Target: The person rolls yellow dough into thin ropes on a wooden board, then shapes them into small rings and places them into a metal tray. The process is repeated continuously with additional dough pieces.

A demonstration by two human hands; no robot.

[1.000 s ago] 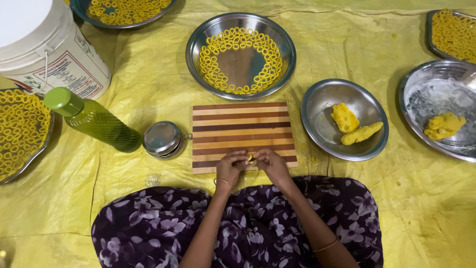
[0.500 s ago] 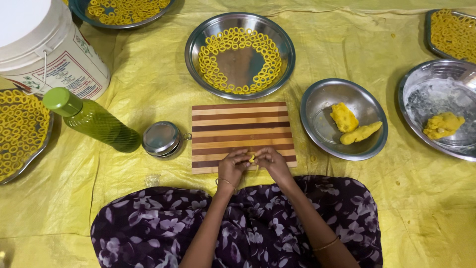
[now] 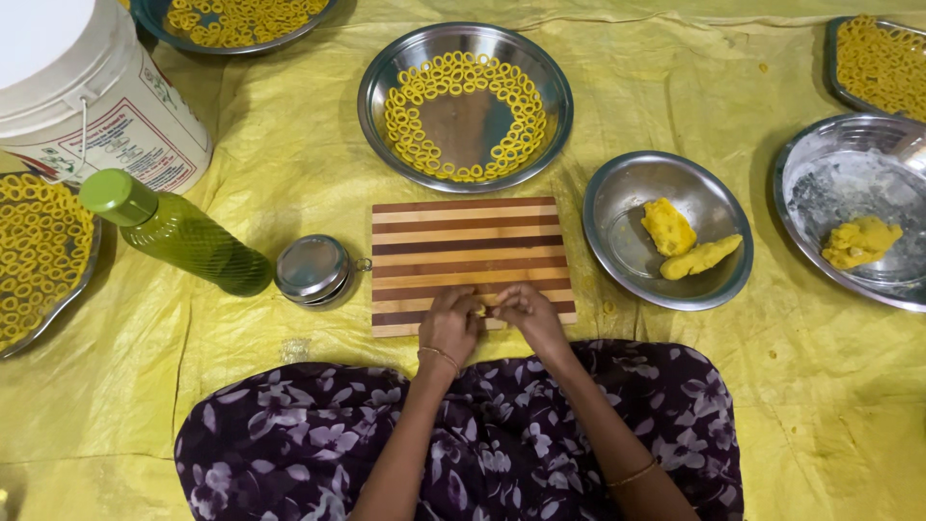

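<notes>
Left hand and right hand meet fingertip to fingertip over the near edge of the striped wooden board, pinching a small yellow dough bit between them (mostly hidden by fingers). Right of board: steel bowl with dough lumps. Beyond: steel plate ringed with dough loops

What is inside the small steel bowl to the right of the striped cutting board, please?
The small steel bowl holds two lumps of yellow dough, one blocky, one elongated. Whatever lies beneath them is covered.
</notes>
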